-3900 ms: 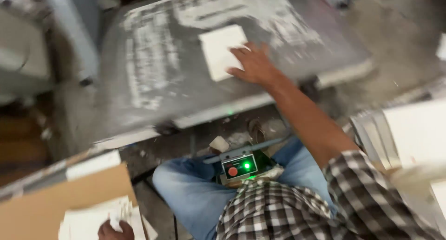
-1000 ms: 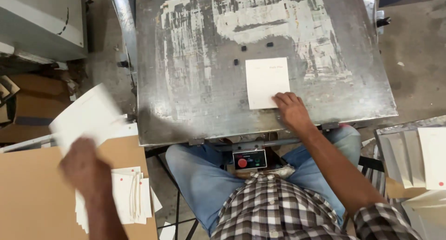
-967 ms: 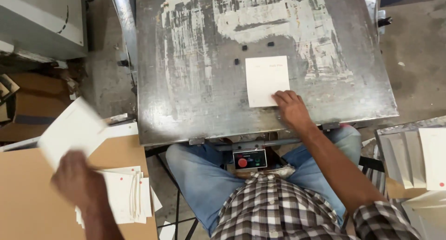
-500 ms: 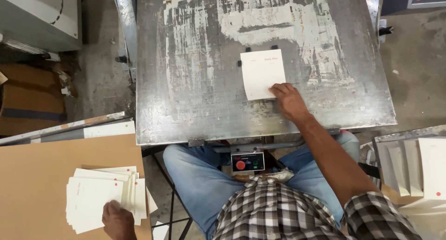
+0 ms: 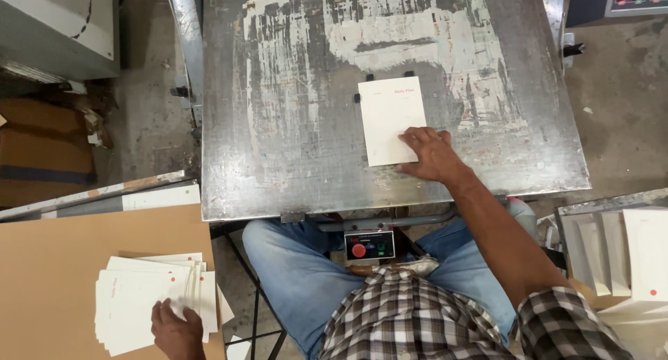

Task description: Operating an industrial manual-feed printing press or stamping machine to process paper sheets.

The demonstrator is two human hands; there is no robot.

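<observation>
Right now the right hand [image 5: 433, 153] lies flat, fingers spread, on the lower right corner of a white card [image 5: 391, 120] that sits on the worn metal plate [image 5: 292, 144] against two small dark stops at its top edge; nothing is pinched. Left hand [image 5: 177, 326] rests open, fingers down, on the fanned stack of white cards [image 5: 149, 301] on the brown board [image 5: 76, 262]. Card looks thin, light and fairly stiff, likely slippery on metal, easily creased; best slid or lifted by a free edge or corner.
</observation>
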